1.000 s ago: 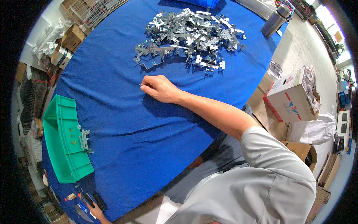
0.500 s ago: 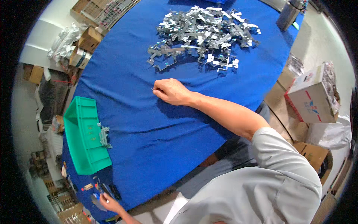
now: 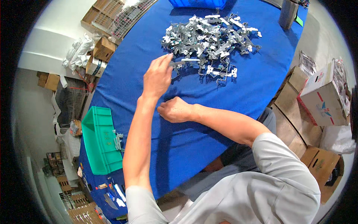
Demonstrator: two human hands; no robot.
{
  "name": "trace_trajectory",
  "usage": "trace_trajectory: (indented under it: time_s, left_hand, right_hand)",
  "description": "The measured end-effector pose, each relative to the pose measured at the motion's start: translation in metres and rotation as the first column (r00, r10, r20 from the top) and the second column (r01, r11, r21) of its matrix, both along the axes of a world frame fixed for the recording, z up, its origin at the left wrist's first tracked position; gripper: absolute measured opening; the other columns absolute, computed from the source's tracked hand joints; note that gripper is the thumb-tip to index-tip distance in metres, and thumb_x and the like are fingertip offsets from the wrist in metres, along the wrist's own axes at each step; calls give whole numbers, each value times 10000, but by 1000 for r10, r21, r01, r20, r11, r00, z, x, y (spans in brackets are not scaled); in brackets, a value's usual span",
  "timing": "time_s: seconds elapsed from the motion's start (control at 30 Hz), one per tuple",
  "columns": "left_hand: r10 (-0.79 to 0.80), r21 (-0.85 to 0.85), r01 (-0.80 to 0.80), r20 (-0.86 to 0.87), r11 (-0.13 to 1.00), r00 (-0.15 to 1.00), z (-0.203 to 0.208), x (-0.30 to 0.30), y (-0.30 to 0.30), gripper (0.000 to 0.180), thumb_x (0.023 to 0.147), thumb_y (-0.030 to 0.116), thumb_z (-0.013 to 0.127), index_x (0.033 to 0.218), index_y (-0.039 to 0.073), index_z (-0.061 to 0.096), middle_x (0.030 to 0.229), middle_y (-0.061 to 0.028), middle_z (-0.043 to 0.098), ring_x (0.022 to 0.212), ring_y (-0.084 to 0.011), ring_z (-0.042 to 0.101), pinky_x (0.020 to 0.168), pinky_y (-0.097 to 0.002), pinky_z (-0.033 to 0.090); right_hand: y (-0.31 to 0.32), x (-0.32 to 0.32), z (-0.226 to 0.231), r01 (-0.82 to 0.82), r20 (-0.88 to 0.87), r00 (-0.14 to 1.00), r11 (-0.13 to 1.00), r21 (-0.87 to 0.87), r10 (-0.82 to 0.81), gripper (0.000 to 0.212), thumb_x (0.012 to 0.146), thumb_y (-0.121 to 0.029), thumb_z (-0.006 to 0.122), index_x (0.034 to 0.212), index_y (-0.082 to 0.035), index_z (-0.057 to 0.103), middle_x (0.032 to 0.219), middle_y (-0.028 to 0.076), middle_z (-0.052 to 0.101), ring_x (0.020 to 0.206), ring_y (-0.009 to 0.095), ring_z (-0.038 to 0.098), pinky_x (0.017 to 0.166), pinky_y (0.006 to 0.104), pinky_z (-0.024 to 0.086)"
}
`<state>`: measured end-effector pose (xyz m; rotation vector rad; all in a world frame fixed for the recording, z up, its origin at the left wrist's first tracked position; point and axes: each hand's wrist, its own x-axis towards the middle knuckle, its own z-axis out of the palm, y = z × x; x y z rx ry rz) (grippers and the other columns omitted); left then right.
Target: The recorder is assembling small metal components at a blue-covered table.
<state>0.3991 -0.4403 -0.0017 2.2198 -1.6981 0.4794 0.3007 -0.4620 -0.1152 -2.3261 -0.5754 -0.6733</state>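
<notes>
My left hand [image 3: 157, 76] reaches forward to the near left edge of a pile of metal brackets [image 3: 209, 41]. Its fingers are stretched out, with the fingertips beside the outermost pieces; whether they touch one is hard to see. Closer to me, my right hand [image 3: 177, 110] rests low over the blue cloth [image 3: 179, 149], fingers curled together. Whatever lies inside those fingers is hidden. Many of the brackets are silvery and thin, tangled together, some with bent wire arms.
On the left stands a green plastic bin [image 3: 99, 140], with a few small metal parts [image 3: 118, 141] by its right side. Small tools [image 3: 112, 196] lie near the table's left corner. A blue crate [image 3: 197, 3] and a dark flask [image 3: 288, 14] stand at the far side.
My left hand has left the tools at the lower left and come up to the bracket pile, empty as far as I see. My right hand stays closed; the view has shifted slightly.
</notes>
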Motion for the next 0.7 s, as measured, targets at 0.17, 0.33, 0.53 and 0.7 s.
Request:
trace_trajectory:
  time_s: [0.17,0.33,0.53,0.7]
  left_hand:
    - [149,341,-124,-47,932,988,-41,9,-42,304,834,215,696,1091,68,623,1101,-122,650,968,-339,634,838,-462,523]
    - [178,209,-129,-235,969,956,-39,7,-31,214,840,280,680,889,75,720,874,-133,699,870,-341,673,768,-457,516]
    - [280,26,-368,-697,930,660,-25,25,-42,262,834,267,695,930,25,719,827,-110,703,679,-247,666,660,-388,515]
    - [309,89,-355,-711,931,632,-9,20,-46,355,818,218,732,1085,-8,671,781,-25,666,587,-85,557,563,-250,458]
  right_hand:
    - [-6,-1,-5,28,-50,998,999,23,-26,167,800,-152,605,908,-29,572,729,143,655,624,351,665,532,492,518]
    - [-7,1,0,-7,-80,997,1000,29,9,148,793,-133,596,895,-27,595,725,160,668,645,349,677,545,488,527]
    - [-4,1,5,17,-136,991,1000,24,-13,125,810,-131,584,867,-20,573,767,166,666,679,353,680,581,494,540]
    - [-5,-1,8,14,-141,990,1000,20,-11,127,829,-141,571,860,-18,566,781,168,658,710,361,682,599,496,543]
